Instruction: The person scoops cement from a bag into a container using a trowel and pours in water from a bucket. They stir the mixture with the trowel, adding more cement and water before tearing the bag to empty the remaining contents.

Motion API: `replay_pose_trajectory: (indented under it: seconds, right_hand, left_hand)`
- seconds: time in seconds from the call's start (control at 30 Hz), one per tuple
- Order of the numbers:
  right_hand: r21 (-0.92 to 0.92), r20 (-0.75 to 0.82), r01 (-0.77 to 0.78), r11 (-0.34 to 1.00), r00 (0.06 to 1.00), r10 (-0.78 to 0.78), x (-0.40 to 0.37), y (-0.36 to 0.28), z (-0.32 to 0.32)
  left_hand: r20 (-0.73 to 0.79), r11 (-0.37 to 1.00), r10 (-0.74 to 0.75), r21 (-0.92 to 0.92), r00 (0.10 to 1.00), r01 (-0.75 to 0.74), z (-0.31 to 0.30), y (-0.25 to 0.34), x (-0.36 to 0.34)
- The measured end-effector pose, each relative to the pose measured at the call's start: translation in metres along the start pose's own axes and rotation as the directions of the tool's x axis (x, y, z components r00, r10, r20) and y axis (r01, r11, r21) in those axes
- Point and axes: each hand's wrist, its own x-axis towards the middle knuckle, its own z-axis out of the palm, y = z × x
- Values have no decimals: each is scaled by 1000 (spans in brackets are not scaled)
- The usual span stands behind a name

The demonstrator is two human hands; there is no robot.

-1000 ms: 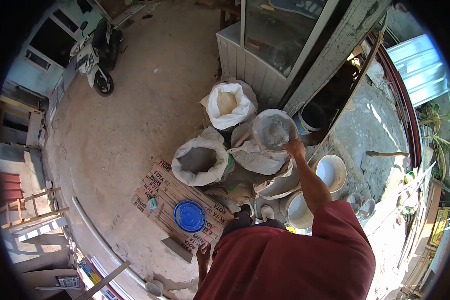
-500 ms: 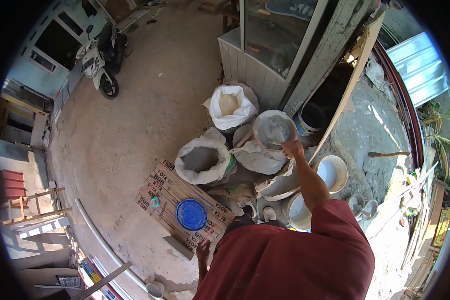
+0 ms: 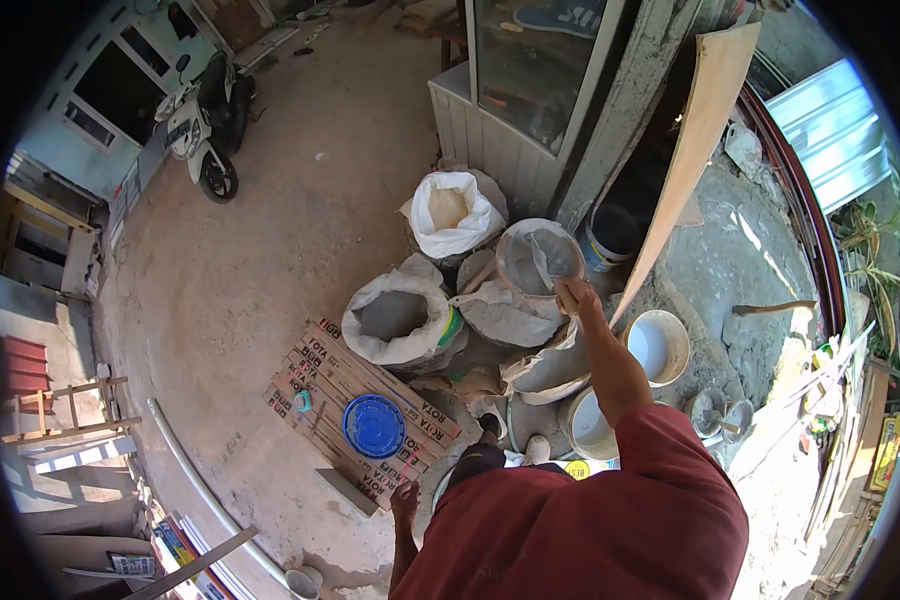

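My right hand (image 3: pixel 582 300) is closed round the handle of a trowel (image 3: pixel 542 258). The trowel's blade is tilted inside a round bucket (image 3: pixel 502 232) with grey powder or mix in it. My left hand (image 3: pixel 405 500) hangs low beside the stacked cartons, its fingers loosely apart with nothing visible in them. A blue lid (image 3: pixel 374 426) lies on the cartons (image 3: pixel 425 425). Left of the bucket stand a white sack of pale sand-like material (image 3: pixel 448 240) and an open sack of grey powder (image 3: pixel 435 340). Another open grey-powder bag (image 3: pixel 570 368) is just below my right hand.
Two pale buckets (image 3: pixel 682 350) (image 3: pixel 577 410) stand right of my feet, the upper one holding whitish liquid. A leaning plank (image 3: pixel 705 120) and a glass-fronted cabinet (image 3: pixel 445 115) flank the work spot. A scooter (image 3: pixel 215 135) is parked far left; a long pipe (image 3: pixel 195 465) lies on the ground.
My right hand has turned the trowel so its blade shows narrower and more upright in the bucket. The left hand has shifted slightly downward. The whole view has moved a little.
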Motion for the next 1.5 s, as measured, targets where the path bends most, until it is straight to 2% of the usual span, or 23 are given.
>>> replay_pose_trajectory:
  seconds: [0.07, 0.1, 0.13, 0.17, 0.23, 0.27, 0.33, 0.37, 0.4, 0.43, 0.63, 0.87, 0.9, 1.03, 1.1, 1.17, 1.2, 1.27, 1.3, 1.37, 1.43, 1.47, 1.5]
  right_hand:
    - [105, 63, 29, 994, 997, -36, -4, -2, -3]
    - [209, 153, -107, 972, 985, 76, -10, -5, -3]
    - [295, 252, -250, 922, 951, 177, -15, -6, -4]
    - [282, 262, -255, 925, 948, 182, -19, -6, -4]
    - [262, 223, -152, 953, 970, 94, -28, -2, -6]
    - [250, 235, -160, 955, 967, 101, -34, 3, -8]
    - [303, 179, 24, 953, 980, -82, -49, 9, -14]
    - [295, 191, 19, 955, 978, -78, -57, 10, -19]
    - [326, 180, 42, 945, 978, -106, -64, 12, -25]
    - [356, 168, 65, 932, 977, -132, -75, 16, -30]
    - [222, 251, 130, 966, 950, -186, -139, 51, -83]
    - [-108, 128, 58, 992, 991, -44, -180, 119, -151]
    - [-250, 43, 55, 967, 998, -45, -180, 127, -158]
    - [-514, -122, -29, 857, 992, -39, -175, 150, -161]
    - [-569, -148, -56, 820, 988, -36, -164, 158, -155]
    - [-683, -165, -105, 723, 986, -14, -134, 169, -151]
    - [-692, -165, -115, 713, 986, -2, -126, 166, -139]
    - [-918, -216, -179, 355, 974, -69, -117, 161, -102]
    - [-919, -219, -186, 347, 974, -57, -101, 169, -91]
    - [-992, -16, -60, -111, 931, -364, -74, 188, -76]
    - [-975, -17, -76, -207, 961, -275, -29, 204, -71]
    - [-929, 58, -43, -367, 965, -258, 13, 227, -84]
    - [-855, 132, -5, -519, 965, -226, 45, 240, -91]
  left_hand:
    - [48, 995, -22, -91, 999, 26, 5, -1, -6]
    - [100, 983, -38, -178, 994, 55, 9, 1, -10]
    - [64, 999, 41, 29, 997, -43, 9, -4, -12]
    - [52, 999, 38, 19, 998, -39, 10, -7, -10]
    - [-38, 843, 232, 507, 972, -181, 12, -26, 1]
    - [-53, 848, 225, 503, 973, -169, 15, -40, 7]
    - [-15, 518, 703, 696, 711, -497, 24, -56, 9]
    - [-29, 525, 700, 698, 713, -487, 29, -59, -1]
    - [-112, 829, 439, 434, 892, -353, 39, -40, -27]
    - [-88, 986, 130, 115, 988, -119, 48, -32, -47]
    - [-63, 977, 199, 89, 978, -193, 75, -88, -102]
    - [-87, 970, 239, 64, 967, -234, 102, -130, -118]
    - [-85, 968, 251, 25, 964, -250, 106, -132, -113]
    - [-104, 887, 421, 255, 901, -385, 131, -109, -100]
    - [-64, 915, 356, 224, 932, -334, 147, -92, -94]
    - [-25, 938, 295, 195, 955, -285, 167, -90, -84]
    - [5, 906, 318, 292, 948, -306, 178, -98, -71]
    - [40, 873, 314, 382, 949, -304, 198, -113, -60]
    - [55, 881, 298, 369, 953, -297, 208, -119, -56]
    - [86, 890, 268, 359, 960, -281, 225, -129, -52]
    - [109, 790, -21, 611, 994, -50, 236, -125, -48]
    - [125, 760, -162, 648, 979, 43, 237, -112, -47]
    - [136, 756, -172, 653, 976, 42, 238, -109, -42]
